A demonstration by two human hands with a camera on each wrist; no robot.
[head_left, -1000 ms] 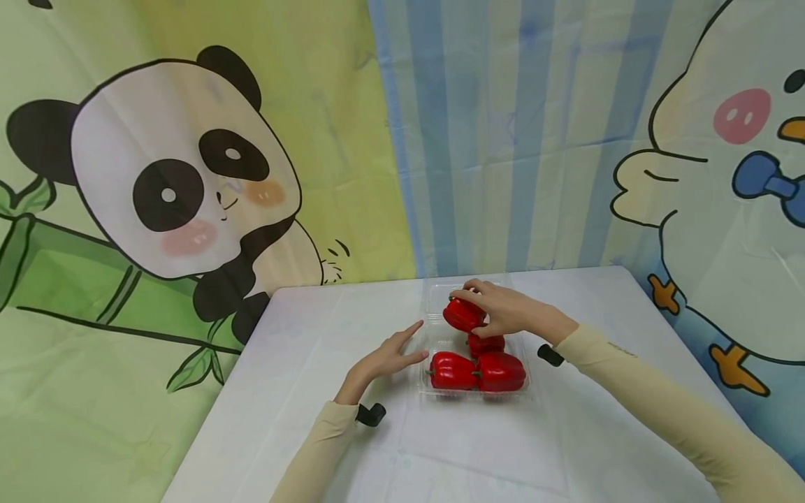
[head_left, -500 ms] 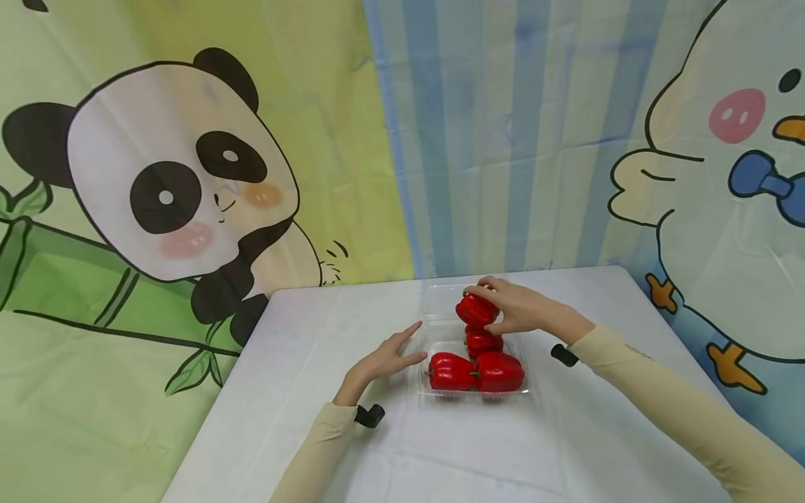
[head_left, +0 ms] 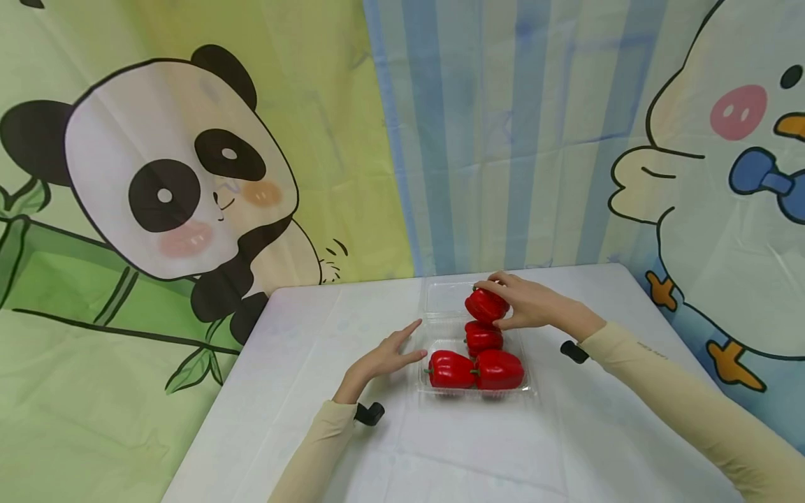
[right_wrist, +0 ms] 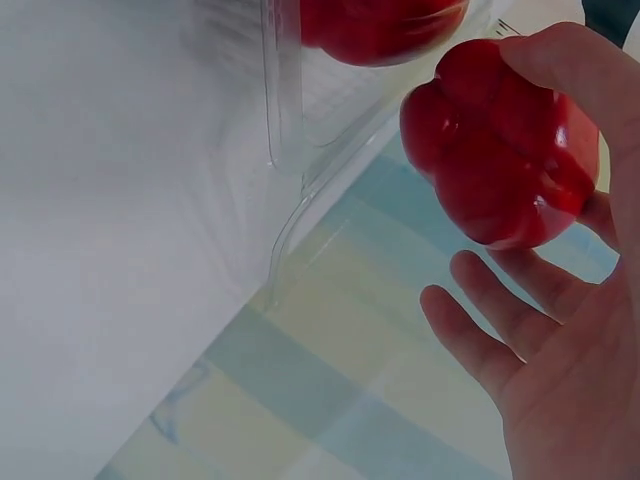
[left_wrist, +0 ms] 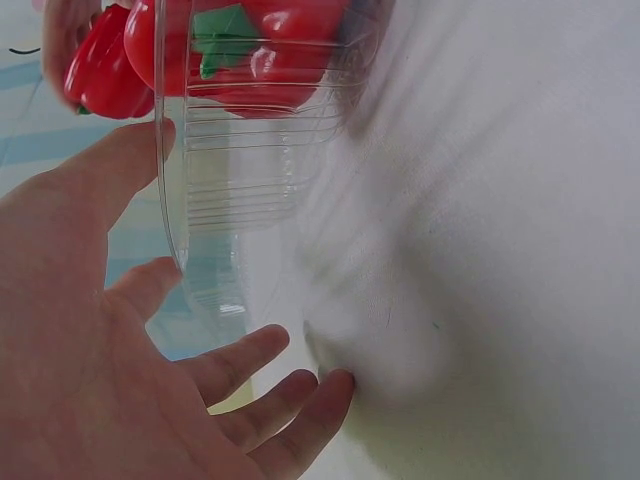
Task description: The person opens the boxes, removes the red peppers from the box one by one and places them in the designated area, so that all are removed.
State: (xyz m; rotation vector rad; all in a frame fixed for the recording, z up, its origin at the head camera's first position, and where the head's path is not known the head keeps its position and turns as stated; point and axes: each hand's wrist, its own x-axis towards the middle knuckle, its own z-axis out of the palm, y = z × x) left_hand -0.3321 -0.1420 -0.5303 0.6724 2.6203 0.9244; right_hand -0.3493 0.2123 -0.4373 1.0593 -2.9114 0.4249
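Note:
My right hand [head_left: 528,302] grips a red bell pepper [head_left: 487,304] above the far side of a clear plastic box [head_left: 440,339]. In the right wrist view that pepper [right_wrist: 505,145] sits between thumb and fingers, off the box. Inside the box are a left front pepper [head_left: 451,369], a right front pepper [head_left: 499,370] and another pepper [head_left: 483,338] behind them. My left hand [head_left: 385,358] is at the box's left side, fingers spread. In the left wrist view its thumb and a finger [left_wrist: 155,285] touch the box rim.
The box's clear lid [head_left: 449,300] lies folded back behind it on the white table [head_left: 339,335]. A patterned cloth backdrop [head_left: 478,140] with a panda and a bird rises at the table's far edge. Black wrist cameras sit on both wrists.
My right hand has carried the held pepper to the right and slightly farther back, from the box's left-middle side. The left hand has stayed in place.

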